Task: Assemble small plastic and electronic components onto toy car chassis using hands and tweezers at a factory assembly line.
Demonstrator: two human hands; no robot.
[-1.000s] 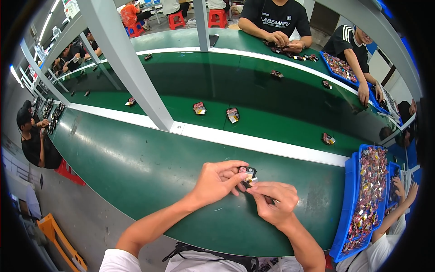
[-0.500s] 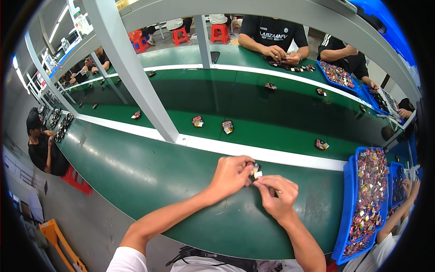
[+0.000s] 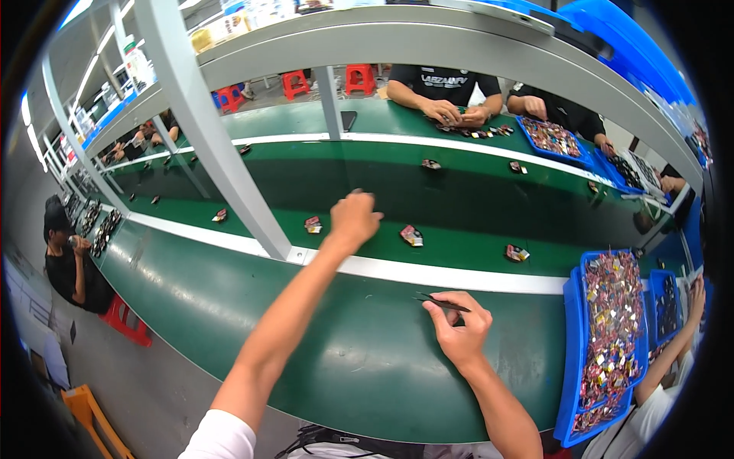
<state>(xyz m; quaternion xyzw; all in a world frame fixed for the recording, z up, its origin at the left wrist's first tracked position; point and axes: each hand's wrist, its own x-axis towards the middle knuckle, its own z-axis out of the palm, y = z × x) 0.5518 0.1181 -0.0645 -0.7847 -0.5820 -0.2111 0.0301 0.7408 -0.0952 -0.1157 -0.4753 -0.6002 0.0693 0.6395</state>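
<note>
My left hand point(image 3: 355, 223) reaches out over the dark green belt, knuckles up and somewhat blurred. Its fingertips are turned away, so what they hold, if anything, is hidden. Just right of it lies a small black piece with red and white bits point(image 3: 411, 236); a similar small piece point(image 3: 313, 225) lies to its left. Over the green worktable point(image 3: 359, 344), my right hand point(image 3: 463, 329) is closed around a pair of dark tweezers point(image 3: 448, 303), whose thin tips point left.
Blue trays point(image 3: 575, 344) heaped with small red and yellow parts stand at the right. A grey post point(image 3: 214, 138) rises left of my reach, under a grey shelf beam point(image 3: 397, 38). More small pieces point(image 3: 517, 252) lie along the belt. Several people work around the line.
My left hand has gone forward from beside my right hand to over the belt. The small piece between my hands is no longer seen there. The tweezers now show plainly. The view has shifted.
</note>
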